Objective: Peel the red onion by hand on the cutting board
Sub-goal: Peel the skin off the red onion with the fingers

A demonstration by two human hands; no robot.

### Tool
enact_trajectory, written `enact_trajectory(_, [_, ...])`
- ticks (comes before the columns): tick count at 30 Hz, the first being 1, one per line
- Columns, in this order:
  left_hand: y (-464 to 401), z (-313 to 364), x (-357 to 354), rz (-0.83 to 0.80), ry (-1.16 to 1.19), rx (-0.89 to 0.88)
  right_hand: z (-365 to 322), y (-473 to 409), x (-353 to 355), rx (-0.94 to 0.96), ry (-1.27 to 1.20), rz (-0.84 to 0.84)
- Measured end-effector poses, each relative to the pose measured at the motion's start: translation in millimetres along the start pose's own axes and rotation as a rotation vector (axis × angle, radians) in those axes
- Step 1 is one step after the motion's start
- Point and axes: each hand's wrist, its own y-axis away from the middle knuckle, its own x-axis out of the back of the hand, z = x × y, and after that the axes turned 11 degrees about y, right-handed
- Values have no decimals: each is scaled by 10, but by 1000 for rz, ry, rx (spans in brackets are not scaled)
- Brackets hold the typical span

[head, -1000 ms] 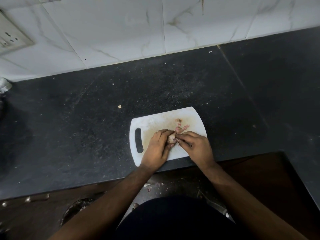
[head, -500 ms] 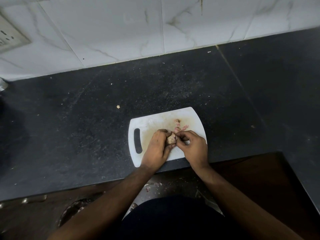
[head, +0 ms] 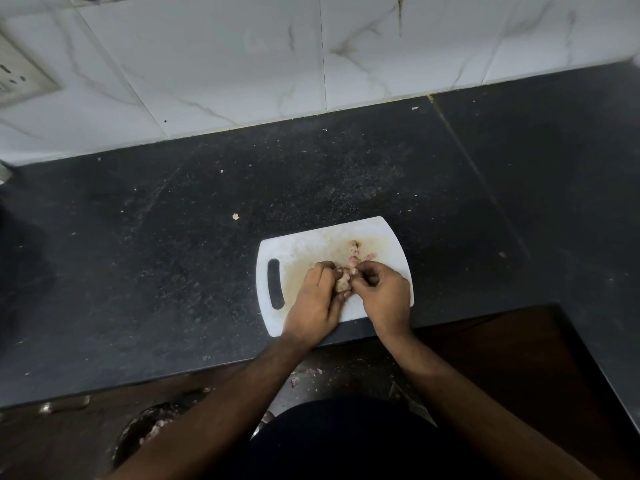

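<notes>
Left hand [head: 313, 303]: we cup the onion [head: 343, 281], fingers curled shut on it.
Right hand [head: 382, 292]: our fingertips pinch together at the onion's top.
Onion: small, pale, held between both hands just above the board [head: 298, 247]; its long axis runs roughly near-to-far.
Peels [head: 355, 249]: pink scraps lying beyond our hands.
Counter [head: 173, 254]: dark, speckled.
</notes>
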Motion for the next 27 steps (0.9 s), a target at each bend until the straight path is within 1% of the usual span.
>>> enact_trajectory(3, [18, 20, 44, 42, 127, 44, 42, -39, 28, -33, -72, -41])
enact_trajectory(5, [14, 28, 78, 77, 188, 72, 80, -47, 42, -19, -90, -78])
enact_trajectory(7, [7, 41, 108, 96, 215, 78, 97, -54, 49, 6, -106, -72])
enact_trajectory(10, [1, 53, 141, 85, 254, 83, 116, -65, 33, 138, 7, -52])
enact_trajectory(12, [-2, 49, 150, 65, 227, 60, 103, -6, 26, 245, 122, -88])
enact_trajectory(14, [-9, 38, 152, 44, 184, 42, 76, 57, 42, 291, 149, -91])
enact_trajectory(16, [-14, 26, 149, 28, 165, 41, 62, 81, 54, 283, 124, -91])
enact_trajectory(19, [-12, 3, 146, 6, 165, 34, 52, 52, 31, 229, 150, -125])
enact_trajectory(22, [-8, 4, 148, -19, 176, 23, 85, 11, 2, 167, 104, -126])
enact_trajectory(24, [-3, 1, 148, -28, 172, 17, 105, -8, -4, 177, 98, -110])
enact_trajectory(27, [-8, -15, 138, -21, 175, 9, 105, -15, -11, 214, 186, -88])
